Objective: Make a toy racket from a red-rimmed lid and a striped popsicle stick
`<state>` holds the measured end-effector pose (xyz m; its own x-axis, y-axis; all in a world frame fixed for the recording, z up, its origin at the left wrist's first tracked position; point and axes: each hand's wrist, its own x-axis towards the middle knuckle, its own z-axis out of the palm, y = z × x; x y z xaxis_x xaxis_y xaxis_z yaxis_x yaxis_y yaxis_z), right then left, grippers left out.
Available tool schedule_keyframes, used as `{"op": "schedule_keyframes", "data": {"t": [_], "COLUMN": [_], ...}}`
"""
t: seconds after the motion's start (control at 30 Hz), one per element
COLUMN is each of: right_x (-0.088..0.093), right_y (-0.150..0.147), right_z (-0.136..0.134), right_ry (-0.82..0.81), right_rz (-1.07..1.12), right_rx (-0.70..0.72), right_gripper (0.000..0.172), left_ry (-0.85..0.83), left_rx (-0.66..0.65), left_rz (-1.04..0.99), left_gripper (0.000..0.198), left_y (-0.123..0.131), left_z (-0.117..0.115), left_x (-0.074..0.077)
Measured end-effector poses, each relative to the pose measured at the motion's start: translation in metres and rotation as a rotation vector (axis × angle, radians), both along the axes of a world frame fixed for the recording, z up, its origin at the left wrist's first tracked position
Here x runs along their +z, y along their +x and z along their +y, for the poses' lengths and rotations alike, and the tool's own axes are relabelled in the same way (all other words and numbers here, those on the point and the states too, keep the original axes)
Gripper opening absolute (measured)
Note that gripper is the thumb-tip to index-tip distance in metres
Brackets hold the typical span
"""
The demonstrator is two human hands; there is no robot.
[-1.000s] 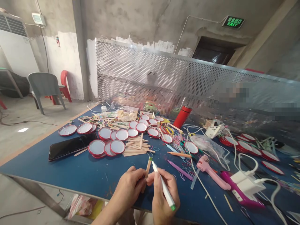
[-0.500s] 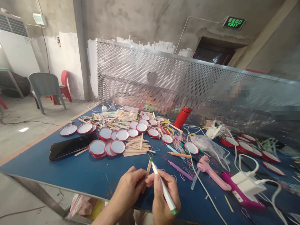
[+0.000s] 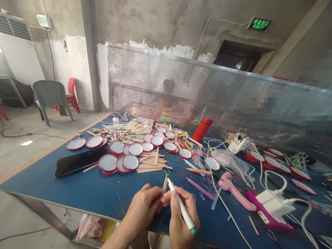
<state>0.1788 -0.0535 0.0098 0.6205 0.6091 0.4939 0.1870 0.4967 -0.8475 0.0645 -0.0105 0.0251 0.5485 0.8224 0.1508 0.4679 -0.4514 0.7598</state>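
Left hand [image 3: 147,200]: one, pinching one green-tipped wooden stick [image 3: 164,186] above the blue table [image 3: 77,192]. Right hand [image 3: 190,207]: one, gripping one white marker [image 3: 182,206], nib at the stick's green end. Outward: one purple pen [image 3: 199,188], one orange pen [image 3: 199,171], one phone [image 3: 80,162], one red bottle [image 3: 202,130].

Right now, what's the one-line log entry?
left hand: holds wooden stick | right hand: holds white marker, tip at stick's green end | nearby: purple pen
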Motion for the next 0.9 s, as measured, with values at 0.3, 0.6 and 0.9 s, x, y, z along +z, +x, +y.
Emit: {"op": "schedule_keyframes", "data": {"t": [0.3, 0.6, 0.9], "right_x": [-0.0015, -0.0020, 0.0070], "right_y": [0.0003, 0.0013, -0.0001], "right_z": [-0.0026, -0.0035, -0.0005], "right_ry": [-0.020, -0.044, -0.015], "right_rz": [0.003, 0.007, 0.018], "right_rx": [0.013, 0.009, -0.050], "right_gripper": [0.019, 0.020, 0.023], "left_ry": [0.000, -0.009, -0.003], "left_rx": [-0.011, 0.001, -0.013], "left_rz": [-0.007, 0.006, 0.004], "left_gripper": [0.024, 0.027, 0.031], "left_y": [0.0005, 0.0000, -0.0002], "left_z": [-0.0001, -0.0015, -0.0003], "left_x": [0.0007, 0.0023, 0.0033]}}
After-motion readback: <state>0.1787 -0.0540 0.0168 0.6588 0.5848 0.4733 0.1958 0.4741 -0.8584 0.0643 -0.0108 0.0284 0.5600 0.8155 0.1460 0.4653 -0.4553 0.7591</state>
